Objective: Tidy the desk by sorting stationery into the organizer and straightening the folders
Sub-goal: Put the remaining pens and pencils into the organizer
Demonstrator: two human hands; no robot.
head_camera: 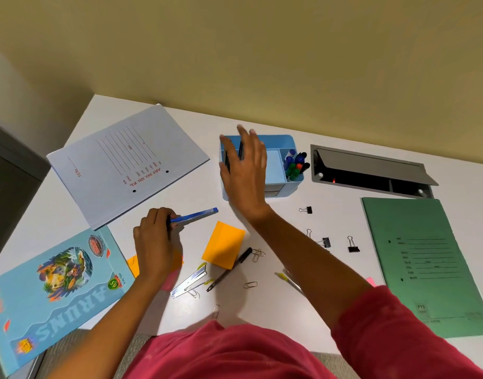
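Here, from the head camera, I look down on a white desk (207, 192) strewn with stationery. The left hand (155, 239) is curled round a blue pen (196, 215), gripping it at 1 end; the pen is nearly level just above the desk and points right, toward the organizer. The right hand (244, 170) reaches forward over the left part of the light blue organizer (278, 139), its fingers straight and spread. Dark shapes show between those fingers; I cannot tell what they are or whether the hand touches them. The organizer stands at the far middle of the desk, and its right compartment holds a bunch of markers (295, 162) standing on end.

A white folder (128, 162) lies askew at the far left, and a green folder (431, 263) lies flat at the right. A light blue notebook (57, 291) sits at the near left, overhanging the desk edge. Between the 2 arms lie an orange sticky pad (224, 244), a black pen (229, 269) touching its near edge, a silver stapler (189, 281) and scattered paper clips (258, 254). 3 black binder clips (353, 246) lie between the organizer and the green folder. An open grey cable hatch (371, 170) is set into the desk just right of the organizer.
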